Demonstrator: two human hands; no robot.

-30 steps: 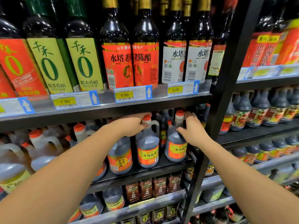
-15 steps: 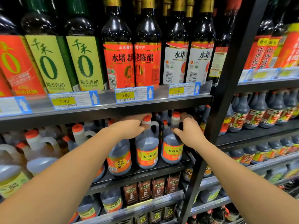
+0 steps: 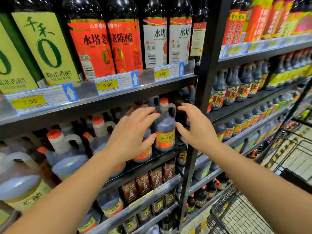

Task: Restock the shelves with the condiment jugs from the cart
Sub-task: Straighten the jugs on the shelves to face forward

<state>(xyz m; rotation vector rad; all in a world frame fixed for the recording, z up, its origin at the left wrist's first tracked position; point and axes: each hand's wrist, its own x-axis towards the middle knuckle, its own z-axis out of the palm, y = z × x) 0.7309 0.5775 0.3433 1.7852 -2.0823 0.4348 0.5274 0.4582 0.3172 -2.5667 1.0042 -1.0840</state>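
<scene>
dark jug [image 3: 164, 130] stands between left hand [image 3: 133, 132] and right hand [image 3: 195, 129], both spread open, gripping nothing

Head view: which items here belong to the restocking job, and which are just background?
Job: dark jug with red cap on the middle shelf; left hand and right hand, both open on either side of it; wire cart.
Background: tall bottles above; price tags; brown pouches below.

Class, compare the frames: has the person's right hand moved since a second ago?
Yes. The right hand has released the red-capped vinegar jug and pulled back toward the camera, now open just right of it, in front of the black shelf upright.
</scene>
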